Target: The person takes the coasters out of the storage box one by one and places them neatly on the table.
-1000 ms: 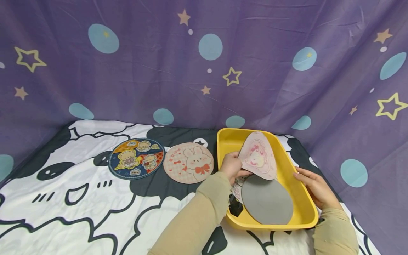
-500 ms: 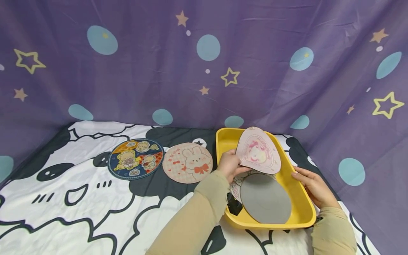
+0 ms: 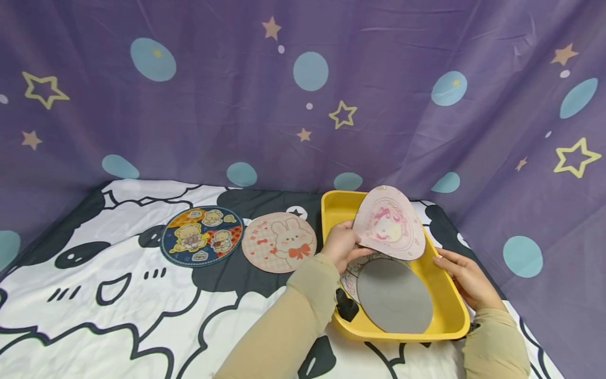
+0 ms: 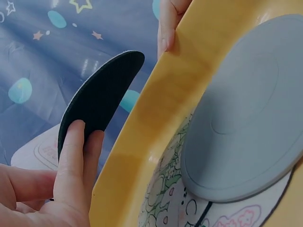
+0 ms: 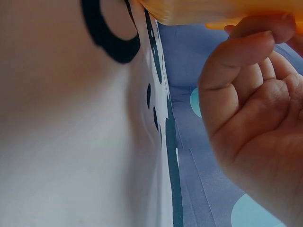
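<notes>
My left hand (image 3: 344,246) pinches the left edge of a pink round mouse pad (image 3: 389,225) with a printed character. The pad is bent and tilted above the yellow tub (image 3: 445,295). In the left wrist view its black underside (image 4: 102,101) shows, with two fingertips pressed against it. My right hand (image 3: 468,276) grips the tub's right rim; in the right wrist view its fingers (image 5: 236,59) curl at the tub's edge. Inside the tub a grey disc (image 3: 395,297) lies partly over a white printed pad (image 4: 163,201).
Left of the tub, a pink rabbit mouse pad (image 3: 279,242) and a dark blue bear mouse pad (image 3: 202,237) lie flat side by side on the black-and-white patterned cloth (image 3: 118,337). A purple star-print curtain (image 3: 213,95) hangs behind and along the right.
The pink pad in my left hand has risen slightly, shifted right and turned its printed face more toward the head camera. The right hand stays on the tub rim.
</notes>
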`<state>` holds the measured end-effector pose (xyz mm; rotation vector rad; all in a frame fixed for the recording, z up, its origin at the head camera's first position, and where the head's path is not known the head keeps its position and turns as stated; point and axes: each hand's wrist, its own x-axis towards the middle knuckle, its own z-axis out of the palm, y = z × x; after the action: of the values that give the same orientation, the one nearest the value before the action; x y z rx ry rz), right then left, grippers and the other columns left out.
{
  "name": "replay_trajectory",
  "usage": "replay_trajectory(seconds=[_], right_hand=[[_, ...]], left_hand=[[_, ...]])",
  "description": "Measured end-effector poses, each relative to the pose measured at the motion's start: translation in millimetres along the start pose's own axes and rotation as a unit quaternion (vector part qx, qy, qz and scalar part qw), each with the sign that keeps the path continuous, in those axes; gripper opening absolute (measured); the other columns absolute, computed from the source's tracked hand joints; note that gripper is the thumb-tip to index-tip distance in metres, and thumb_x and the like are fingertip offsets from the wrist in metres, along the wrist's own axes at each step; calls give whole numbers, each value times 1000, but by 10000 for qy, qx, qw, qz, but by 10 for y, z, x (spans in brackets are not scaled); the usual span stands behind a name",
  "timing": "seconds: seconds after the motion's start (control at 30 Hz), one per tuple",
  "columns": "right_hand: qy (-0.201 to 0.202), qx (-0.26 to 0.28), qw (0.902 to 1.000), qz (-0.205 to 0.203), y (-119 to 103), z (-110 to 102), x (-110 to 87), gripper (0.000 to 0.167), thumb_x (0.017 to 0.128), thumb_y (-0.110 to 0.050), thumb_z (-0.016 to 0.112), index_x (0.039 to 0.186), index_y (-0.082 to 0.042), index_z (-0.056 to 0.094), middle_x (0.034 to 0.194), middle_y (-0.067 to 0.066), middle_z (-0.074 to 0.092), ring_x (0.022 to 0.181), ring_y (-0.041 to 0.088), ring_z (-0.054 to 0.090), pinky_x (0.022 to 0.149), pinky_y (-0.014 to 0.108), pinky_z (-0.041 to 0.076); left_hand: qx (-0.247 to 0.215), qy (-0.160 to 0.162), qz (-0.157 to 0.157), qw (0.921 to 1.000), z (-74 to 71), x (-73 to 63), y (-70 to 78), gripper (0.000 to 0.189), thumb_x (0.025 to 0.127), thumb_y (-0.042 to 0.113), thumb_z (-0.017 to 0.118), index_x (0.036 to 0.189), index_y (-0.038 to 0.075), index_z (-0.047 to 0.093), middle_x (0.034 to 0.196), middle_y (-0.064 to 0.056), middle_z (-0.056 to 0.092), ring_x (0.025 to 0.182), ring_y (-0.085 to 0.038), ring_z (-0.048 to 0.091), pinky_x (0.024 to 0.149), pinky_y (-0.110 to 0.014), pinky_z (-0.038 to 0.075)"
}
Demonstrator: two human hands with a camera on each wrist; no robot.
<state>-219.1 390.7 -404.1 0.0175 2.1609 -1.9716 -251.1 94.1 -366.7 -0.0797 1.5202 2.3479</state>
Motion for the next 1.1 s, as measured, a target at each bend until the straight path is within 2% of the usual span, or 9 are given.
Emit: replay_trajectory(seconds=[0.23,0.5,0.77,0.9,1.1], right_hand=[[-113,83,9998,-103,-1,-1,-8,32,103,-14,51,104,-40,69,102,-13,73,88,7,71,75,24,60],[-183,114,9996,-171,10,4,-13,34,104,-13,50,104,-41,68,103,-14,73,91,7,71,77,24,60],[-103,84,9998,-143,-8,-7,-24,26,103,-15,52,109,-37,66,104,-13,72,92,7,70,77,24,60],[-70,62,9999,-78,3,-18,-14,26,103,-15,51,110,-35,66,103,-11,73,91,8,71,77,25,60],[-9,10,10000,6,11,-14,-5,26,103,-16,53,110,-36,67,100,-11,74,88,8,71,75,25,60]], left_hand=[[-113,-168,68,9998,41,-55,75,54,90,-12,36,140,1,51,119,-18,62,98,-23,66,92,-44,57],[-256,-342,96,9990,92,-180,250,50,93,-11,37,138,5,55,116,-16,66,101,-27,69,91,-44,57],[-403,-495,166,9978,109,-269,399,49,93,-12,39,135,6,57,116,-17,67,106,-30,69,93,-45,56],[-270,-515,283,9979,45,-293,462,49,94,-12,40,137,6,55,119,-19,66,106,-30,69,92,-44,56],[-55,-282,439,9986,-191,-342,540,50,94,-13,39,139,5,54,125,-22,62,108,-30,68,92,-43,57]])
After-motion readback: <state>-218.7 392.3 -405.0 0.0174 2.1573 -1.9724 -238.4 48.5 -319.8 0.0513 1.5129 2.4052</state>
